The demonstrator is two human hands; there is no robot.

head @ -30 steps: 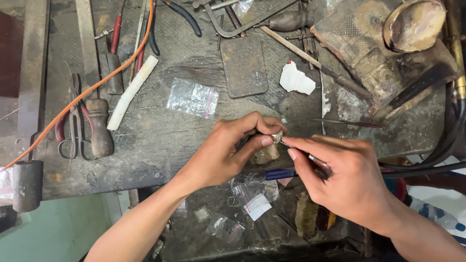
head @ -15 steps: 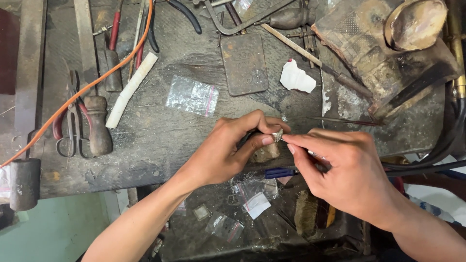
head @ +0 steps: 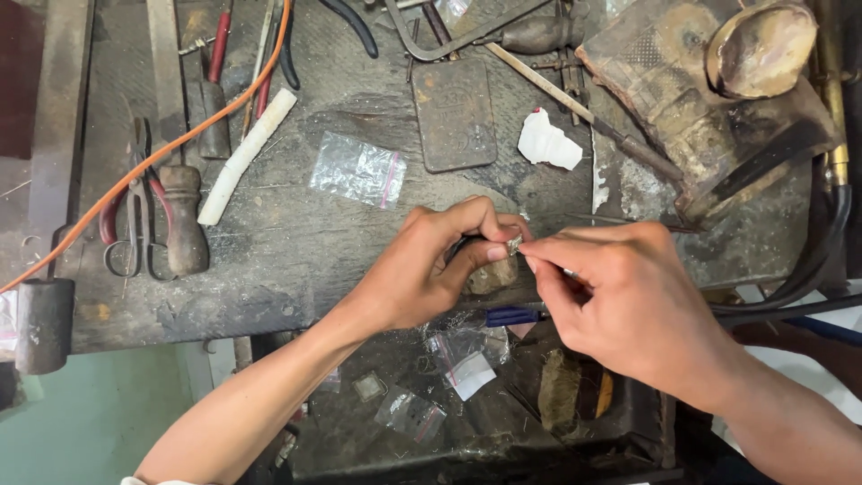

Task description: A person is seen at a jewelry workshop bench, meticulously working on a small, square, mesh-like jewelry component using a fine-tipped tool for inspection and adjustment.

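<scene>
At the middle of the desk (head: 296, 251), the left hand (head: 422, 269) pinches a tiny silvery metal piece (head: 514, 244) in a tight fingertip grip while the right hand (head: 628, 305), at its 4 o'clock, pinches a thin tool against it — light, hard, likely slippery, best held by its edges.

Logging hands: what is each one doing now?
Left hand: pinched shut on a small metal piece.
Right hand: closed on a thin tool at that piece.

tiny silver piece (head: 514, 244) mostly finger-hidden
</scene>
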